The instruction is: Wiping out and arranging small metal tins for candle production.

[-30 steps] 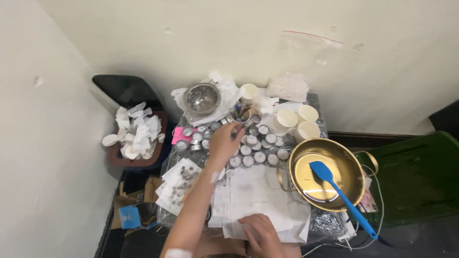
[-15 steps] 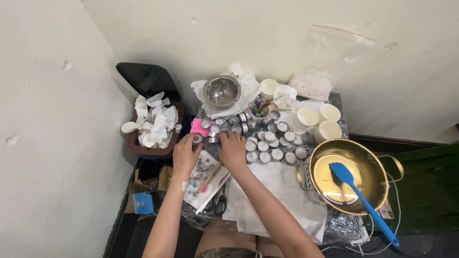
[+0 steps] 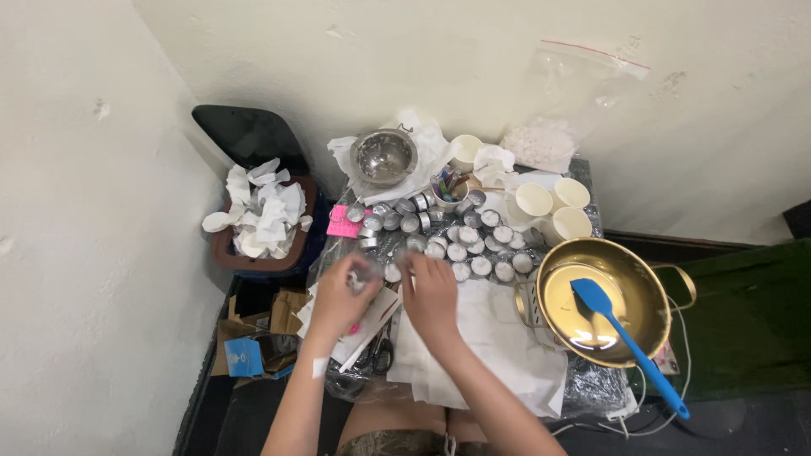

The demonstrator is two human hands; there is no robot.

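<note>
- Presently, left hand is at the near-left edge of the tealight cup cluster, fingers curled round a small metal tealight cup; image is blurred there, so grip looks closed on it but pinch detail can't be confirmed.
- Right hand lies just beside the left, fingers bent down, tips at the nearest row of cups; whether it pinches one: cannot tell.
- Key relation: cluster lies straight ahead of both hands, toward the wall, w/ its long axis running left-right across the table. Right hand is nearer the filled, white-topped cups; left hand is nearer the empty cups by the pink paper slip.
- Held cup sits above the wick sheet, apart from the rows, approx. between the two hands.
- Surroundings: white paper sheets under the right forearm; scissors near the left wrist.
- Right side: brass-coloured pan w/ blue silicone spatula resting in it, well apart from both hands.
- Back: steel bowl, paper cups, clear zip bag of white flakes.
- Left of table: bin of crumpled tissue.
</note>
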